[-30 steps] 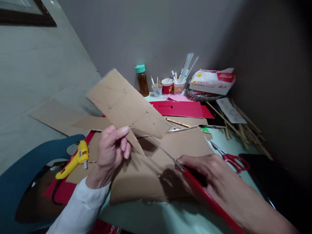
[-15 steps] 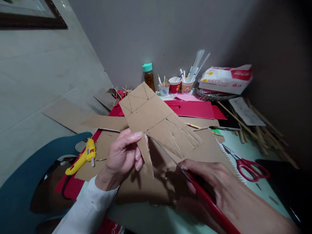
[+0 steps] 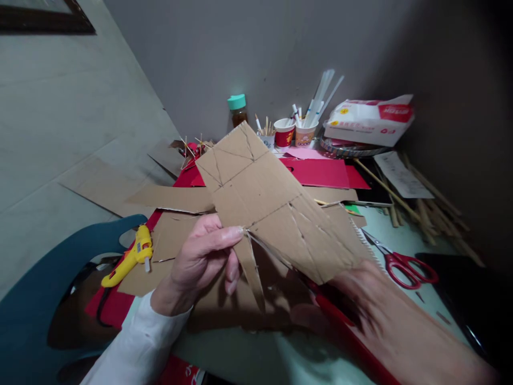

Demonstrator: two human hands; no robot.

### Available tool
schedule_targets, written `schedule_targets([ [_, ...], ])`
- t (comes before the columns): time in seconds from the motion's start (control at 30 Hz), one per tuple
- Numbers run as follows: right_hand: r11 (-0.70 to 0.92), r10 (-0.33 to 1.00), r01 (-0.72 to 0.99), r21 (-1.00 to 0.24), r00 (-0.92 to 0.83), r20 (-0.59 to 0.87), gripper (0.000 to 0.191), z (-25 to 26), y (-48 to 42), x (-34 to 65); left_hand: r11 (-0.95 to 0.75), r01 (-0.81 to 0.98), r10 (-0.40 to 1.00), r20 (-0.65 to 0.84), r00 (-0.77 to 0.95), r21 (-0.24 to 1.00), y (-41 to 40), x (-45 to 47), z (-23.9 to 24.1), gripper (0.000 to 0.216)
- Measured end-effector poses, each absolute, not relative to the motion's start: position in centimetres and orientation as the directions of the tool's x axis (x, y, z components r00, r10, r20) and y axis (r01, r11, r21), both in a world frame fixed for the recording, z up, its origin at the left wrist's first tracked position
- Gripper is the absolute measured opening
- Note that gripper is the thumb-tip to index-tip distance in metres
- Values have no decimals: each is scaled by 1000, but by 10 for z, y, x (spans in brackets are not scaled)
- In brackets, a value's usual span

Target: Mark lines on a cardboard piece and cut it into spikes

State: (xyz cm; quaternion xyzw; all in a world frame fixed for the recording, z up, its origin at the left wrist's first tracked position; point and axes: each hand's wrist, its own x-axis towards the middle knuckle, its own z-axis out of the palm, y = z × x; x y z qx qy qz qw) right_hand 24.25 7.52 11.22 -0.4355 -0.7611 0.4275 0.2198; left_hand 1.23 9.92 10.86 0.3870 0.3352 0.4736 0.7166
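Cardboard piece (image 3: 264, 198) above cluttered table (image 3: 248, 353), grey wall (image 3: 240, 48)

The left hand (image 3: 204, 256) pinches a pencil-marked cardboard piece (image 3: 272, 203) at its lower edge and holds it tilted above the table. A narrow, partly cut strip (image 3: 252, 267) hangs beside the fingers. The right hand (image 3: 360, 305), blurred, grips a red-handled tool (image 3: 334, 315) whose tip is hidden under the cardboard. A yellow glue gun (image 3: 128, 256) lies to the left, and red scissors (image 3: 404, 264) to the right.
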Motion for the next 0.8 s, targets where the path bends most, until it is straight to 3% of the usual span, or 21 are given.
schedule_targets([
  [0.13,296,837,423,-856,-547,19,23,111,78,243,265,-423,941,-137,308,867,99,13,109,16],
  [0.47,349,833,491,-798,-553,24,45,109,77,243,304,-380,932,-190,310,873,98,13,112,20],
  [0.67,499,836,520,-694,-499,227,52,104,74,243,295,-364,937,-192,292,884,98,13,112,24],
  [0.8,474,851,553,-685,-489,194,48,99,73,246,277,-359,941,-177,287,891,99,16,111,24],
])
